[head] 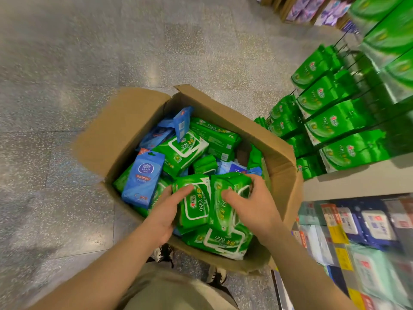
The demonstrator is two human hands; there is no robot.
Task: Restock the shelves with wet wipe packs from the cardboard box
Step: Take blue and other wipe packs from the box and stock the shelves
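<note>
An open cardboard box [125, 121] stands on the floor, filled with green and blue wet wipe packs. My left hand [166, 211] grips a green pack [197, 205] standing on edge at the near side of the box, thumb on its front. Beside it, my right hand [252, 204] grips a second green pack [228, 198], fingers curled over its top edge. A blue Vinda pack [143, 177] lies at the box's left side. More green packs lie under and behind the two held ones.
Shelves on the right hold rows of green wipe packs [335, 124] on hooks and ledges. A lower shelf [357, 231] carries blue, white and teal packs with price tags. Speckled grey floor spreads to the left. My shoes [165, 253] stand against the box's near edge.
</note>
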